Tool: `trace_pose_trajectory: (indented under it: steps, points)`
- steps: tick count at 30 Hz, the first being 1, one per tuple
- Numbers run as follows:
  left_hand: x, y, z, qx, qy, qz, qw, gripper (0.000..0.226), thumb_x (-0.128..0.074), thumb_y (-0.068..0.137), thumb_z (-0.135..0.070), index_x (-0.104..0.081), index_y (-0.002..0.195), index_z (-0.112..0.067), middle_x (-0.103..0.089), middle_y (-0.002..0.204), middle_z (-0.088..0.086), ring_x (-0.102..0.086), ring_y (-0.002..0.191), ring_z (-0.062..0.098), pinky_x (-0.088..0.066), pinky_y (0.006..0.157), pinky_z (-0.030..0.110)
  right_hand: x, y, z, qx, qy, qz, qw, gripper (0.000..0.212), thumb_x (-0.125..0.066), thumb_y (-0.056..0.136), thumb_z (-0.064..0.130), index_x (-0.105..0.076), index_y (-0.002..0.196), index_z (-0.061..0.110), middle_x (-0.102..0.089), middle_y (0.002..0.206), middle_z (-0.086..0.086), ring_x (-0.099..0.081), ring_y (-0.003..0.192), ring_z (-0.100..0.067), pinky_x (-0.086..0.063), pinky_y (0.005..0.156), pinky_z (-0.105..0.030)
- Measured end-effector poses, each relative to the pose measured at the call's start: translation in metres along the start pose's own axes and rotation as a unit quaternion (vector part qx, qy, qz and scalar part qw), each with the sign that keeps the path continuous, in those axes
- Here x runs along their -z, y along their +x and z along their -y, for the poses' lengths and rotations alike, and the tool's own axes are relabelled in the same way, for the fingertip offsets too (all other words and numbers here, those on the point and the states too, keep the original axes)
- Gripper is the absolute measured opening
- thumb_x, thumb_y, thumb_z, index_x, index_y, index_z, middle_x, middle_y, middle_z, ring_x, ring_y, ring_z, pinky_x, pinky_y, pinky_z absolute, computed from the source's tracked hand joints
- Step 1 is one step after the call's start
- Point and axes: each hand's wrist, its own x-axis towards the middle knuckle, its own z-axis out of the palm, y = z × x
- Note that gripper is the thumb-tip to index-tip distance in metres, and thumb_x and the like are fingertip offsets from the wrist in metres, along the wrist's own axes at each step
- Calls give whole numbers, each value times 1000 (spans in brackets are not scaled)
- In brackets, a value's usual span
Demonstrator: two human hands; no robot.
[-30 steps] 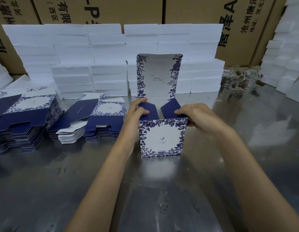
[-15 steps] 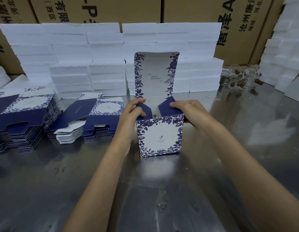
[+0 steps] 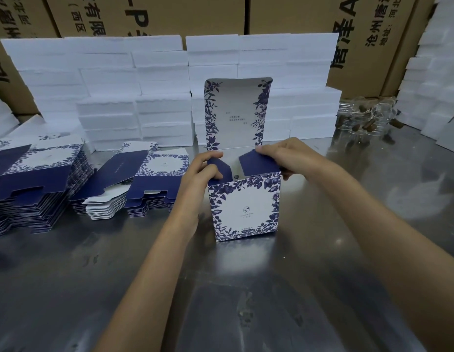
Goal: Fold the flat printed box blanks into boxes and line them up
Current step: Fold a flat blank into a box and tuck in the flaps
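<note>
- Our left hand [image 3: 199, 174] pinches the left navy side flap [image 3: 221, 170] at the box's open top, thumb in front and fingers curled over its edge.
- Our right hand [image 3: 284, 156] grips the right navy side flap [image 3: 259, 163] the same way, fingers curled over it from behind.
- The box [image 3: 245, 207] stands upright on the steel surface [image 3: 221, 288] between our hands, its floral front panel facing us and its long axis vertical.
- Its lid flap [image 3: 237, 113] rises straight up from the back wall, printed inner face toward us.
- We judge the step to be closing the top: both side flaps lean inward but are not yet flat.
- Next we would need to press both flaps level, then swing the lid forward and tuck it in.
- Left of the box lie stacks of flat blanks [image 3: 149, 184], a taller stack [image 3: 35, 184] farther left.
- Behind stand white foam blocks [image 3: 134, 85] and brown cartons [image 3: 170, 13].
</note>
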Motion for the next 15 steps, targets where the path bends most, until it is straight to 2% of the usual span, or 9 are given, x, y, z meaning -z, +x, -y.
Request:
trace_pose_trajectory:
  steps: [1, 3, 6, 8, 10, 11, 13, 15]
  points:
    - [-1, 0, 0, 0, 2, 2, 1000, 40, -56, 69, -21, -72, 104, -35, -67, 81, -13, -60, 98, 20, -42, 107, 50, 0, 2, -1, 2, 5, -13, 1000, 40, -62, 96, 45, -58, 73, 12, -43, 54, 4, -40, 44, -12, -40, 46, -19]
    - [-2, -1, -2, -1, 1, 7, 1000, 41, -56, 69, -21, -73, 104, -34, -68, 81, -15, -61, 98, 19, -41, 109, 49, -3, 5, -3, 11, 27, -18, 999, 32, -61, 99, 36, -61, 80, 10, -42, 64, -2, -39, 49, -13, -38, 48, -21]
    - [-2, -2, -2, 2, -17, 10, 1000, 42, -56, 70, -20, -73, 106, -33, -66, 87, -7, -59, 96, 20, -43, 103, 47, -3, 8, -1, 27, 9, -6, 1000, 23, -56, 99, 26, -54, 80, 12, -39, 64, -4, -37, 46, -12, -35, 44, -20]
    - [-2, -2, -2, 4, -19, 5, 1000, 41, -56, 70, -21, -73, 106, -33, -65, 85, -6, -58, 93, 21, -42, 97, 42, 0, 7, 3, 17, -13, -3, 1000, 23, -59, 98, 31, -55, 81, 15, -40, 60, -1, -37, 45, -12, -36, 44, -19]
    - [-2, -1, -3, 2, -12, 5, 1000, 40, -58, 69, -21, -73, 104, -33, -66, 83, -9, -59, 93, 21, -43, 99, 44, 5, 5, 7, 10, -18, -34, 999, 26, -61, 96, 36, -57, 83, 13, -51, 68, 2, -48, 57, -13, -44, 52, -23]
    - [-3, -1, -3, -1, -7, 9, 1000, 39, -58, 69, -22, -73, 103, -33, -67, 84, -10, -60, 95, 21, -44, 103, 47, 7, 4, 10, 18, 14, -55, 998, 22, -58, 97, 34, -58, 87, 15, -58, 79, 3, -55, 68, -14, -48, 60, -25]
    - [-5, -2, -3, -5, -1, 19, 1000, 38, -60, 69, -24, -73, 103, -34, -68, 91, -10, -63, 104, 23, -44, 106, 46, 11, 0, 18, 52, 156, -65, 984, 15, -48, 101, 29, -61, 97, 22, -63, 95, 4, -60, 85, -17, -50, 76, -31]
    - [-6, -3, -4, -8, -2, 16, 1000, 32, -63, 73, -27, -72, 102, -34, -68, 103, -5, -65, 108, 23, -53, 93, 31, 18, -1, 28, 80, 301, -26, 950, 31, -39, 102, 31, -68, 91, 22, -67, 96, 3, -59, 88, -17, -46, 84, -35]
